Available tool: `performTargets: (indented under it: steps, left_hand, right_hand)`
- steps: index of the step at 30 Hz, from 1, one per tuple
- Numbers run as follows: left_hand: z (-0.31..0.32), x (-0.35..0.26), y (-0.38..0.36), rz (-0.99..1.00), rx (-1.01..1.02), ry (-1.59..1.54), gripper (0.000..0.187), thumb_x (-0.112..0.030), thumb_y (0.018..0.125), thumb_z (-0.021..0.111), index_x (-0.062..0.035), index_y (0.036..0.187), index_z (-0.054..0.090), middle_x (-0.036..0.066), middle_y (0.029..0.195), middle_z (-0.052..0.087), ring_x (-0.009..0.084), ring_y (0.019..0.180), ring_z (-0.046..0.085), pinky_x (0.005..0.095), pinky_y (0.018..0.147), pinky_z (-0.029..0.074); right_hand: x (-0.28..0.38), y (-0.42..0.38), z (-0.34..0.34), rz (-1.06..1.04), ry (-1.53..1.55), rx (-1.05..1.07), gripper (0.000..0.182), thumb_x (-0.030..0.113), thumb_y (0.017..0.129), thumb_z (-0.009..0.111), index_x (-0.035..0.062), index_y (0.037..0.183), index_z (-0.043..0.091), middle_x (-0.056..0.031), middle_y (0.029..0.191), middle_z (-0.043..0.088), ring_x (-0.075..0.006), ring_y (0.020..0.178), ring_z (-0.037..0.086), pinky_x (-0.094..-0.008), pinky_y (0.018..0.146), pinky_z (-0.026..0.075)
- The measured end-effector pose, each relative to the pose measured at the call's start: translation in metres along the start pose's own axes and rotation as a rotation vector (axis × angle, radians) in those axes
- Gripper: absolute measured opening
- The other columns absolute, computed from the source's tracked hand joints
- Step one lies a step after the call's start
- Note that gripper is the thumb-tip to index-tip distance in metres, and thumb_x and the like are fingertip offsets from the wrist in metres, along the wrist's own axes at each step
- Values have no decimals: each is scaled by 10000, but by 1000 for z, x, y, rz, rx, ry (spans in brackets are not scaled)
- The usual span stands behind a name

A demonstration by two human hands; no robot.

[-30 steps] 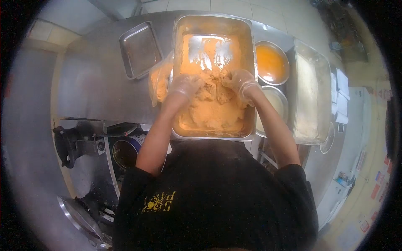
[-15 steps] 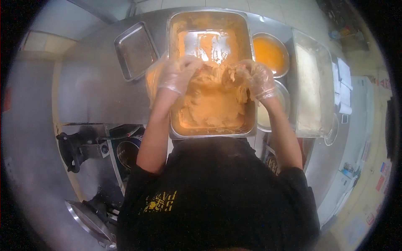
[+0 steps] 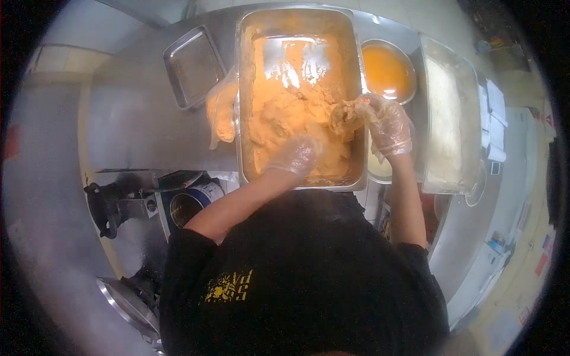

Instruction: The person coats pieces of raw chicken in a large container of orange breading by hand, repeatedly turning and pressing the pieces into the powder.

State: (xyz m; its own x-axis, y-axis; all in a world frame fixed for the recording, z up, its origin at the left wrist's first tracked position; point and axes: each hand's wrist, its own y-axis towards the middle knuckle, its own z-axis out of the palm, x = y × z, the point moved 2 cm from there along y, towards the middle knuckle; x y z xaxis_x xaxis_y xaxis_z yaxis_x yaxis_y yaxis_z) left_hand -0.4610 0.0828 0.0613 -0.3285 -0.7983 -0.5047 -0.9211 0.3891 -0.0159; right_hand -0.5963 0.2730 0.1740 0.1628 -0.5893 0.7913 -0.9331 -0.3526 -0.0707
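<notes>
Orange breading flour [image 3: 279, 121] lies heaped in a deep steel pan [image 3: 240, 71] in front of me. My left hand [image 3: 297, 155], in a clear plastic glove, is low over the near part of the flour; its fingers are blurred and partly lost against the powder. Over the pan's right rim, my gloved right hand [image 3: 389, 126] pinches a ragged, flour-coated piece of food [image 3: 347, 116], which hangs above the flour. What kind of food it is under the coating does not show.
A bag of orange powder [image 3: 222, 113] leans at the pan's left side, near a shallow steel tray [image 3: 195, 68]. To the right stand a bowl of orange liquid [image 3: 386, 71], a partly hidden bowl of pale liquid [image 3: 379, 169] and a long pan of white powder [image 3: 444, 118].
My left hand has left the pan's upper left and come down toward the near middle of the flour. My right hand has shifted slightly right, still with the coated piece.
</notes>
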Motion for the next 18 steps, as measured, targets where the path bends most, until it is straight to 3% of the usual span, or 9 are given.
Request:
performTargets:
  steps: [3, 6, 9, 12, 14, 17, 18]
  left_hand:
    - [-22, -14, 19, -102, 97, -140, 267, -241, 983, 645, -55, 1154, 731, 134, 1019, 738, 298, 936, 715, 432, 850, 558]
    - [-77, -14, 35, -677, 93, -809, 395, -380, 985, 703, -88, 1249, 729, 85, 1063, 752, 210, 891, 729, 401, 779, 566]
    - [-120, 0, 43, -711, -103, -830, 252, -219, 971, 747, -39, 1147, 735, 88, 1017, 744, 137, 865, 698, 308, 739, 582]
    - [-145, 14, 48, -773, -298, -1079, 493, -335, 968, 754, 11, 1309, 669, 124, 1148, 730, 178, 907, 721, 321, 787, 642]
    - [-164, 17, 53, -729, -327, -1048, 492, -299, 971, 755, 43, 1309, 650, 133, 1186, 714, 186, 945, 720, 314, 801, 657]
    - [-172, 30, 58, -644, -374, -1116, 468, -265, 987, 740, 58, 1309, 637, 139, 1236, 694, 194, 1005, 715, 324, 800, 669]
    - [-172, 32, 59, -612, -390, -1159, 456, -257, 994, 731, 58, 1309, 635, 139, 1252, 688, 196, 1026, 713, 331, 796, 671]
  right_hand:
    - [-1, -1, 2, 33, 65, 52, 198, 181, 983, 677, 15, 1054, 759, -92, 842, 758, -159, 784, 697, -316, 758, 534]
    - [-5, 3, 1, 84, 110, 45, 204, 177, 984, 678, 3, 1054, 757, -91, 849, 761, -141, 785, 695, -311, 748, 533]
    - [-1, 1, -3, 126, 147, -16, 209, 173, 985, 679, -7, 1061, 753, -81, 873, 767, -131, 795, 699, -297, 751, 537]
    - [-13, 7, 2, 75, 212, -44, 217, 169, 989, 676, -13, 1083, 748, -73, 903, 770, -123, 810, 708, -284, 755, 543]
    - [-15, 8, 4, 43, 226, -20, 219, 167, 993, 671, -11, 1096, 745, -73, 930, 771, -114, 822, 713, -278, 755, 547]
    - [-19, 8, 15, 79, 465, 139, 220, 153, 973, 676, -23, 1089, 740, -124, 980, 775, -169, 867, 731, -322, 818, 569]
    - [-15, 11, 18, 115, 296, 205, 284, 171, 939, 709, -24, 1147, 718, -147, 1017, 768, -212, 899, 730, -338, 862, 567]
